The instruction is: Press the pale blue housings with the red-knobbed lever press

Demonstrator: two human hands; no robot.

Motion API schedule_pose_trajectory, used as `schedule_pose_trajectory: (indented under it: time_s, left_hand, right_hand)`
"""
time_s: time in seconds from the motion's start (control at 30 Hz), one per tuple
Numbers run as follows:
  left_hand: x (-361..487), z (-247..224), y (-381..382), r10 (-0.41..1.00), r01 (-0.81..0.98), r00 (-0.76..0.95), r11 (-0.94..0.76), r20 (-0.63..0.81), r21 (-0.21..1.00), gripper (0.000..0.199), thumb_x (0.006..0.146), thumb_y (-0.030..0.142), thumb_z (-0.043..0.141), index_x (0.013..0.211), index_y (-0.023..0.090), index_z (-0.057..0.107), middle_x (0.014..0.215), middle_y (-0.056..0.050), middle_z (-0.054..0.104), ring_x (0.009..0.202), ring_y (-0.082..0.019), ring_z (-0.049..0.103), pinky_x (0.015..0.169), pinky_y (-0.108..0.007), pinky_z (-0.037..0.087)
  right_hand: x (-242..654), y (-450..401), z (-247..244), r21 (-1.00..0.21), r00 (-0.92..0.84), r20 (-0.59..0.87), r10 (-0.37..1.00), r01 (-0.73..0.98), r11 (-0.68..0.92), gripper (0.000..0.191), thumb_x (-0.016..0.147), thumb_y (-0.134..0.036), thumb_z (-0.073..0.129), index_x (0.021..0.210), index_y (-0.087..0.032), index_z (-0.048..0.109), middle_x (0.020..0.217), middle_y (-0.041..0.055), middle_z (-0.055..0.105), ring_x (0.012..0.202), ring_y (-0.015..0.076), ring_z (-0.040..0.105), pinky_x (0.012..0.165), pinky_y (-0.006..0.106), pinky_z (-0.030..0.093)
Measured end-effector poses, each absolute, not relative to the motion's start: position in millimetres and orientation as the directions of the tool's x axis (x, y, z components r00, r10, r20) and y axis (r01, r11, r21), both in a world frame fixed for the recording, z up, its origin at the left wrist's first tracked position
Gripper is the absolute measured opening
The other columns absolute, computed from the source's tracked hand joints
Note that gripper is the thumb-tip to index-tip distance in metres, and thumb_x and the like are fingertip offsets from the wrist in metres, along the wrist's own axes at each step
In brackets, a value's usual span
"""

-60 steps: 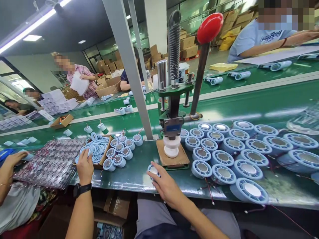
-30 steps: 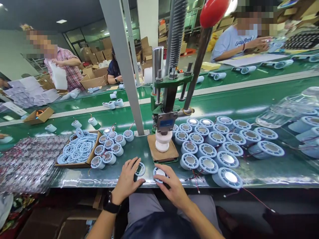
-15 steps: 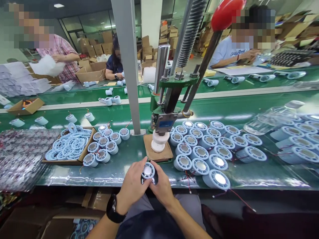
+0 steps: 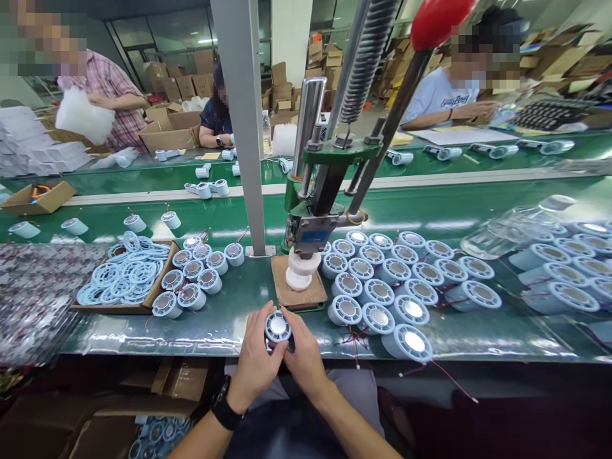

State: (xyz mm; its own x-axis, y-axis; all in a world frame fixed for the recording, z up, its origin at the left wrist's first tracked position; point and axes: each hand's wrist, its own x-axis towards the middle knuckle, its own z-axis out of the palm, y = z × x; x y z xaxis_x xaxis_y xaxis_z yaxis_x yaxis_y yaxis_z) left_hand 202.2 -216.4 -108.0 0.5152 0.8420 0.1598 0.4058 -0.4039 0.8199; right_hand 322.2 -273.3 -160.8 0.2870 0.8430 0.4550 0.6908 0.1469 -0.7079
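Note:
Between my two hands is a light-blue round housing (image 4: 278,326) with a slotted rim and a shiny silver disc facing up. My left hand (image 4: 257,358) curls round its left side, and my right hand (image 4: 305,356) round its right, thumbs meeting at the near edge. The housing's lower part is hidden by the fingers. Just beyond my fingertips stands a green lever press (image 4: 313,234) with a white round head (image 4: 305,261) over a brown board (image 4: 313,296). Many like housings (image 4: 377,291), some with thin red wires, stand to the right; a smaller group (image 4: 193,294) stands to the left.
A cardboard box (image 4: 152,299) of light-blue rings (image 4: 125,274) lies left, beside clear plastic packaging (image 4: 43,287). A grey post (image 4: 241,127) rises behind the bench. A plastic bottle (image 4: 511,229) lies right. The press's red-knobbed lever (image 4: 437,25) leans overhead. Several people work across the green bench.
The view has shifted slightly. Both hands still hold the housing near the bench's front edge, with the fingers moved a little around it. Across the bench, a person's white sheet has moved.

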Motion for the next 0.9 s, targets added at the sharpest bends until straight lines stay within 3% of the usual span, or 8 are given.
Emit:
schedule_pose_trajectory:
  time_s: [0.17, 0.33, 0.4, 0.47, 0.53, 0.6, 0.7, 0.9]
  left_hand:
    - [204, -116, -216, 0.829, 0.375, 0.546, -0.368, 0.118, 0.851, 0.053, 0.081, 0.022, 0.059, 0.133, 0.017, 0.049, 0.134, -0.014, 0.059, 0.125, -0.027, 0.056, 0.107, -0.047, 0.045]
    - [208, -87, -179, 0.827, 0.383, 0.555, -0.345, 0.085, 0.857, 0.047, 0.069, 0.023, 0.070, 0.116, 0.018, 0.064, 0.111, -0.007, 0.073, 0.101, -0.025, 0.068, 0.094, -0.039, 0.054]
    - [217, -70, -157, 0.831, 0.349, 0.542, -0.354, 0.121, 0.868, 0.047, 0.068, 0.025, 0.072, 0.113, 0.018, 0.066, 0.109, -0.006, 0.074, 0.100, -0.024, 0.069, 0.093, -0.038, 0.054]
    - [230, -57, -137, 0.825, 0.298, 0.541, -0.371, 0.164, 0.879, 0.048, 0.067, 0.025, 0.074, 0.113, 0.017, 0.067, 0.109, -0.007, 0.074, 0.100, -0.025, 0.069, 0.093, -0.038, 0.053]
    - [247, -51, -124, 0.811, 0.250, 0.556, -0.374, 0.184, 0.893, 0.049, 0.066, 0.025, 0.076, 0.113, 0.015, 0.067, 0.109, -0.008, 0.074, 0.099, -0.025, 0.068, 0.094, -0.039, 0.053]
    - [265, -50, -119, 0.790, 0.190, 0.585, -0.354, 0.184, 0.916, 0.052, 0.066, 0.024, 0.078, 0.115, 0.014, 0.066, 0.111, -0.010, 0.073, 0.100, -0.026, 0.068, 0.094, -0.039, 0.052]
    - [288, -59, -118, 0.749, 0.088, 0.638, -0.303, 0.180, 0.949, 0.053, 0.067, 0.023, 0.079, 0.117, 0.014, 0.065, 0.116, -0.010, 0.072, 0.105, -0.026, 0.066, 0.095, -0.038, 0.052]
    - [299, -73, -120, 0.679, 0.009, 0.721, -0.206, 0.136, 0.979, 0.050, 0.070, 0.022, 0.079, 0.117, 0.013, 0.064, 0.115, -0.010, 0.072, 0.104, -0.025, 0.067, 0.095, -0.037, 0.052]
  right_hand:
    - [365, -285, -84, -0.521, -0.015, 0.336, 0.942, 0.830, 0.199, 0.069, 0.082, -0.016, 0.061, 0.148, -0.022, 0.040, 0.136, 0.0121, 0.053, 0.124, 0.0253, 0.057, 0.100, 0.040, 0.056]
    - [441, -267, 105, -0.151, -0.003, 0.800, 0.600, 0.967, 0.206, 0.046, 0.091, -0.023, 0.059, 0.135, -0.013, 0.054, 0.129, 0.0116, 0.059, 0.127, 0.0233, 0.054, 0.109, 0.045, 0.047]
    - [464, -240, 173, -0.195, 0.128, 0.873, 0.470, 0.976, 0.097, 0.047, 0.090, -0.029, 0.058, 0.132, -0.006, 0.055, 0.129, 0.0105, 0.059, 0.125, 0.0204, 0.054, 0.104, 0.035, 0.046]
    - [478, -206, 216, -0.342, 0.270, 0.858, 0.437, 0.935, 0.094, 0.057, 0.091, -0.037, 0.037, 0.125, 0.006, 0.053, 0.130, 0.0122, 0.056, 0.117, 0.0153, 0.057, 0.087, 0.022, 0.045]
    - [486, -175, 234, -0.507, 0.343, 0.770, 0.537, 0.841, 0.190, 0.079, 0.084, -0.036, 0.000, 0.106, 0.020, 0.051, 0.121, 0.0164, 0.057, 0.099, 0.0078, 0.063, 0.068, 0.017, 0.040]
    - [489, -154, 233, -0.597, 0.311, 0.698, 0.645, 0.750, 0.284, 0.088, 0.074, -0.032, -0.020, 0.082, 0.021, 0.049, 0.105, 0.0152, 0.061, 0.075, -0.0004, 0.062, 0.057, 0.015, 0.032]
    - [492, -143, 221, -0.606, 0.282, 0.710, 0.645, 0.710, 0.357, 0.084, 0.084, -0.039, -0.016, 0.073, 0.012, 0.050, 0.093, 0.0088, 0.066, 0.056, -0.0056, 0.056, 0.052, 0.012, 0.030]
    - [497, -142, 227, -0.643, 0.363, 0.687, 0.630, 0.707, 0.293, 0.088, 0.092, -0.046, -0.008, 0.095, 0.014, 0.056, 0.098, 0.0100, 0.066, 0.062, -0.0027, 0.061, 0.052, 0.011, 0.033]
